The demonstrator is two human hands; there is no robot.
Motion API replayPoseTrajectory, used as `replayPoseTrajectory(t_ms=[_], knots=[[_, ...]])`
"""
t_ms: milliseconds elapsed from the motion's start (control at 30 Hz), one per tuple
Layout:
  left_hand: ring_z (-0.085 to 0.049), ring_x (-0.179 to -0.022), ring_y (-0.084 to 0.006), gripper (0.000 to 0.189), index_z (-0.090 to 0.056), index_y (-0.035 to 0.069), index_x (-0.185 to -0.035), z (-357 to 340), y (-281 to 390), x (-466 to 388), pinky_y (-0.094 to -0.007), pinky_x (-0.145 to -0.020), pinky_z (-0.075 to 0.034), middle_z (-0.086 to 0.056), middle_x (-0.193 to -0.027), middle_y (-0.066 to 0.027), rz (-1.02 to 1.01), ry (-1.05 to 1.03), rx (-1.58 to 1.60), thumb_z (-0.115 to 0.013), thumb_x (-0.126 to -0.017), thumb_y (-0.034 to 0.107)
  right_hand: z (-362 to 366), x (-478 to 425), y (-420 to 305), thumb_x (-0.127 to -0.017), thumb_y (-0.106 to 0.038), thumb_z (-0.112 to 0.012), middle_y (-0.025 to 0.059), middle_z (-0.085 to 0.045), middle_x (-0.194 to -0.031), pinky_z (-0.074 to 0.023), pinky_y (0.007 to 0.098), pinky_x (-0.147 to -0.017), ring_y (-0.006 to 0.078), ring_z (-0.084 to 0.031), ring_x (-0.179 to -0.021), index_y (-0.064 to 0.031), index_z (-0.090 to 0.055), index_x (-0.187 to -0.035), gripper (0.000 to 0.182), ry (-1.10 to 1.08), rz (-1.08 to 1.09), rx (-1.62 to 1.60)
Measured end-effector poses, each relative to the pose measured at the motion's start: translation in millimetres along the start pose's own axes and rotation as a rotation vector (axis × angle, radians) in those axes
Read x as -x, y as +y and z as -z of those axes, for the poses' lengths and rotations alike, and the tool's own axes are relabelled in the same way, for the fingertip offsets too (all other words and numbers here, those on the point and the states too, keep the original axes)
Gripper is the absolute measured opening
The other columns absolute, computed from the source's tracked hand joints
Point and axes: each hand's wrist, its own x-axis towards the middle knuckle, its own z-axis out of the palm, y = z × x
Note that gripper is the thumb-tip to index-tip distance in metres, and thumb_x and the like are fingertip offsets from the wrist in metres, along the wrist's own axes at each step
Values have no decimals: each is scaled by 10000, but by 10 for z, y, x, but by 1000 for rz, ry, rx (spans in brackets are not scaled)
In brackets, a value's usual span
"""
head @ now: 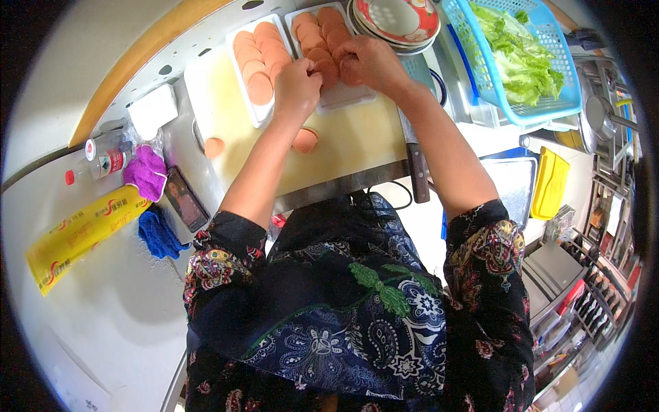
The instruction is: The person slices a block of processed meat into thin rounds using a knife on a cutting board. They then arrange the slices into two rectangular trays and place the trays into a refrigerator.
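Observation:
Round pink slices, apparently luncheon sausage, lie in overlapping rows in two white trays on a yellowish cutting board (360,134). My left hand (299,88) pinches the edge of a slice (326,74) over the near part of the right tray (346,101). Beside it, my right hand (375,66) has its fingers curled onto another slice (351,72); its fingertips are partly hidden. The left tray (263,114) holds two rows of slices (260,87). Two loose pieces lie on the board, a small round one (214,148) and a thicker one (306,140) by my left forearm.
A knife (418,170) lies along the board's right edge, its handle overhanging. Stacked plates (396,20) and a blue basket (540,110) of lettuce (525,56) stand at the back right. Left are a phone (185,201), a cling-film box (87,232), cloths (157,234) and plastic bottles (110,162).

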Motion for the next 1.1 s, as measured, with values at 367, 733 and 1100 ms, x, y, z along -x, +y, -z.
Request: replayPoseTrajectory(t_ms=[367, 733, 1100], knots=[[-572, -918, -373, 310, -546, 64, -1132, 110, 103, -7, -425, -792, -462, -584, -1000, -208, -133, 74, -305, -514, -825, 93, -96, 156, -19, -746, -71, -626, 143, -615, -872, -488, 366, -725, 308, -592, -856, -76, -643, -922, 177, 313, 112, 142], [-564, -694, -189, 173, -650, 19, -960, 970, -646, 1055, -310, -672, -471, -590, -879, -97, 129, 308, -205, -644, -795, 70, -767, 958, -720, -773, -231, -652, 139, -586, -954, -490, 415, -715, 328, -584, -876, -77, -570, -1030, 311, -25, -43, 87], [-577, -922, -286, 443, -561, 48, -1191, 1311, -1350, 1174, -354, -838, -457, -577, -1028, -152, 203, 262, -362, -681, -776, 148, -933, 956, -932, -780, -184, -647, 97, -540, -894, -480, 396, -680, 291, -569, -826, -117, -596, -1037, 271, 27, 31, 139]])
